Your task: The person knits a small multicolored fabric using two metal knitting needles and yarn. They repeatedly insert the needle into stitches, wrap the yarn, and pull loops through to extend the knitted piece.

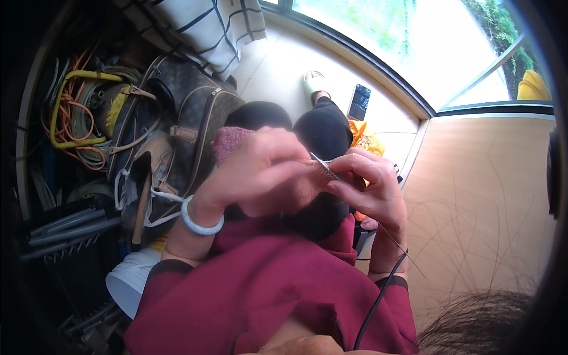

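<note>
Both hands meet over my lap around a piece of pink and orange knitting. My left hand, with a pale bangle on its wrist, pinches the knitted fabric near its upper edge. My right hand grips the stitched edge and a thin knitting needle, whose pale tip points up between the hands. A long thin needle shaft slants down past the right wrist. A pink knitted part shows beyond the left hand; whether it joins the rest is hidden.
A phone and an orange plastic bag lie ahead on the right. Brown bags, coiled cables and a white bucket stand at left. A wooden panel borders the right side; a black cable hangs by my right arm.
</note>
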Demonstrator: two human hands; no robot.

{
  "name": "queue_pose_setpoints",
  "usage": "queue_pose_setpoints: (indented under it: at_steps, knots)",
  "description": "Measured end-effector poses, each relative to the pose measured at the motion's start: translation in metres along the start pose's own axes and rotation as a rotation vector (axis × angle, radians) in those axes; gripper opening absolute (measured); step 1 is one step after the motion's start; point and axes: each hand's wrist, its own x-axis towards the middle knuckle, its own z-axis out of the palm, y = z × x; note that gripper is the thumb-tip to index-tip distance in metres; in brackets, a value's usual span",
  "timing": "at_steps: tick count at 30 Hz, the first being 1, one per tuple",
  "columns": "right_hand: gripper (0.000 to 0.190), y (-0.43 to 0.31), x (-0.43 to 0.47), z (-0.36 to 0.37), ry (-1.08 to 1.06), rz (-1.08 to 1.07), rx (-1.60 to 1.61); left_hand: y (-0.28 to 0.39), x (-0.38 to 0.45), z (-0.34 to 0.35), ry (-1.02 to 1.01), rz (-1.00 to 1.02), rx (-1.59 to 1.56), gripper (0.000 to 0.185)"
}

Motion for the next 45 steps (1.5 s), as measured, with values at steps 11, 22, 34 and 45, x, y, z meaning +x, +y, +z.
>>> queue_pose_setpoints:
  at_steps: [11,22,34,45]
  knots:
    - [0.038,0.005,-0.006,-0.003,-0.064,-0.073,0.190,0.013,-0.007,0.000,0.105,-0.189,-0.273,0.004]
    - [0.044,-0.010,-0.003,-0.005,-0.069,-0.115,0.059,0.017,-0.016,0.004,0.225,-0.141,-0.276,0.006]
    - [0.042,-0.016,-0.001,-0.001,-0.039,-0.109,0.074,0.022,-0.015,0.005,0.333,0.159,0.264,0.018]
    - [0.038,-0.018,-0.003,0.001,-0.039,-0.092,0.093,0.020,-0.017,0.012,0.384,0.174,0.283,0.020]
